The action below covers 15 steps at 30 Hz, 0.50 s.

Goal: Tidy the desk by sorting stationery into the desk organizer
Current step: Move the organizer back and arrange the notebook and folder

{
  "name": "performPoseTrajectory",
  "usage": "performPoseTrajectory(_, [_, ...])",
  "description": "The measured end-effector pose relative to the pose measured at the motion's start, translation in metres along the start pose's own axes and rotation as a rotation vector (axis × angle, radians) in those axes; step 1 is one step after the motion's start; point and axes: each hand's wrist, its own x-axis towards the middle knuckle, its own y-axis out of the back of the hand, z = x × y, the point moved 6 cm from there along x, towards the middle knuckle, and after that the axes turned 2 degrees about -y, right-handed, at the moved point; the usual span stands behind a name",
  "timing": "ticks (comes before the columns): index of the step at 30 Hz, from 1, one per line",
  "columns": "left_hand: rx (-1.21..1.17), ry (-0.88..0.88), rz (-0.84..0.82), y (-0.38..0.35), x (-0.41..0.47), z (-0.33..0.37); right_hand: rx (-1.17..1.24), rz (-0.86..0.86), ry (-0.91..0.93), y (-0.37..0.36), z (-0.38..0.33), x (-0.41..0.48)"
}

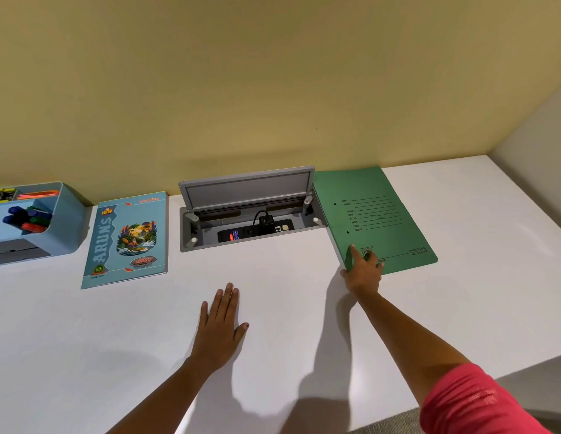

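The white desk [288,277] runs back to a yellow wall [273,89] and has a broad bare stretch across its middle and front. Its right edge meets a grey side panel.

A green folder [379,214] lies flat at the right rear, turned at an angle. Its far left corner is just beside the open socket box [251,227] sunk into the desk, whose lid [248,191] stands tilted up. Left of the box a blue notebook [128,239] lies flat against the wall, with a clear strip of desk between them.

The blue organizer [69,220] sits at the far left, cut off by the frame, with markers [27,217] standing in one compartment. What its other compartments hold is hard to make out.

The right hand [364,274], on an arm with a pink sleeve [473,402], grasps the folder's near left corner, fingers on top and thumb at the edge. Whether the corner is lifted cannot be told. The left hand [219,327] rests flat on the bare desk, fingers straight and holding nothing.
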Motion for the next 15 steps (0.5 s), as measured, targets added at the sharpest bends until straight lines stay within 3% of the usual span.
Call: performPoseTrajectory(15, [-0.022,-0.003,-0.001,0.0031,-0.0008,0.0013,0.059,0.028,0.010,-0.0053,0.0074,0.0032])
